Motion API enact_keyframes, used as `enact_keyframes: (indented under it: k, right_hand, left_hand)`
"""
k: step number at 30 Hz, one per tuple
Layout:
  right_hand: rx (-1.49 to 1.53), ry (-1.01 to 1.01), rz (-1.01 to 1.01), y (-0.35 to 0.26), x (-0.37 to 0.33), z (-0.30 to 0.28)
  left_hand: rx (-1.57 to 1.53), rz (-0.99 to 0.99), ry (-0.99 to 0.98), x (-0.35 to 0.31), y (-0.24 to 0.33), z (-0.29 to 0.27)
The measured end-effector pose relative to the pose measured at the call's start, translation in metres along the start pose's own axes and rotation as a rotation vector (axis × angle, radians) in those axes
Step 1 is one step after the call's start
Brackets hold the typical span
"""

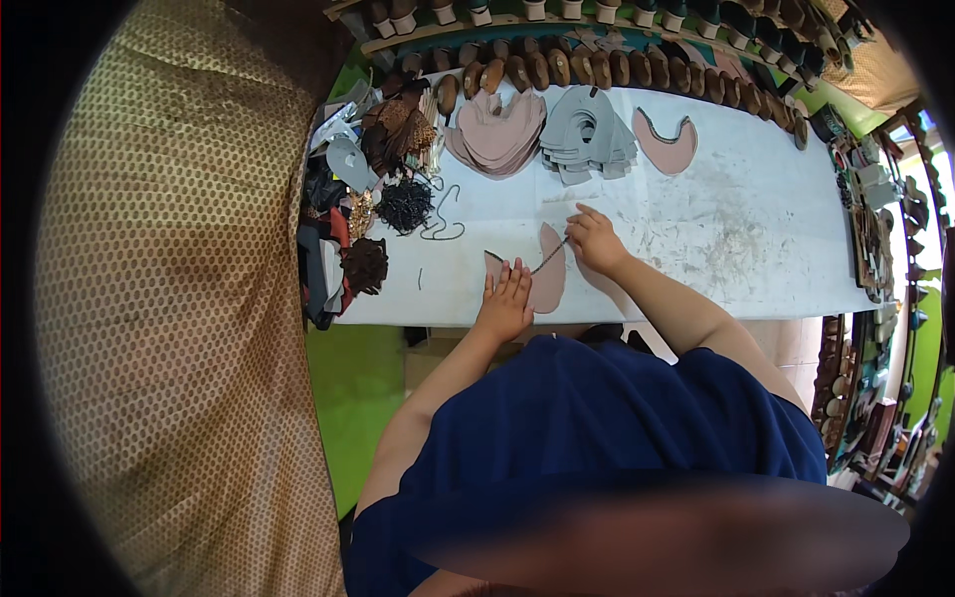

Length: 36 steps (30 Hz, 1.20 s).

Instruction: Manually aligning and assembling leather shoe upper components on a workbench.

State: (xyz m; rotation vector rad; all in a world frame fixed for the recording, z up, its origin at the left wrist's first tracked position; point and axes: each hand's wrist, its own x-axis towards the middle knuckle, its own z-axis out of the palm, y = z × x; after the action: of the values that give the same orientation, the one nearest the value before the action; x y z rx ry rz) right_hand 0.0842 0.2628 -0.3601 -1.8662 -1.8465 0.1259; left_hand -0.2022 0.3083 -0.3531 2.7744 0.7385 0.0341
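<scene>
A pink, curved shoe-upper piece (548, 286) lies flat near the table's front edge. Along its inner curve runs a thin dark trim strip (543, 263). My left hand (508, 300) rests on the left part of the piece, fingers stretched out and pressing it down. At the strip's right end, my right hand (595, 242) has thumb and fingers closed on the strip; the exact grip is small and partly hidden. Farther right lies another pink curved piece (668, 151) with a dark strip along its inner edge.
Behind are a stack of pink pieces (495, 144) and a stack of grey pieces (587, 149). A black strip pile (405, 205), loose dark strips (450, 221) and a brown bundle (364, 267) sit left. Brown shoe lasts (558, 68) line the white table's (736, 249) far edge.
</scene>
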Motion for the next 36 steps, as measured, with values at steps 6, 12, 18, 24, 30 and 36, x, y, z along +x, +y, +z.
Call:
enact_keyframes:
  k: [6,12,18,24,30,36]
  right_hand:
    - [0.184,-0.131,-0.504,-0.043,-0.037,-0.033]
    - [0.018,-0.019,-0.465,-0.060,-0.059,-0.013]
    - [-0.020,-0.008,-0.385,-0.076,-0.059,0.001]
    - [0.127,-0.126,-0.368,-0.100,-0.056,0.011]
    - [0.185,-0.037,0.033,-0.062,-0.048,0.008]
    - [0.079,-0.102,0.039,-0.021,-0.045,-0.007]
  left_hand:
    - [0.005,0.089,0.000,-0.008,-0.006,-0.025]
    - [-0.140,0.174,0.186,-0.003,-0.006,-0.026]
    - [-0.119,0.214,0.186,0.004,-0.015,-0.035]
    - [-0.155,0.160,0.057,-0.009,-0.047,-0.049]
    - [-0.097,0.081,0.023,-0.016,-0.046,-0.051]
    - [-0.001,0.128,-0.111,0.006,-0.004,-0.039]
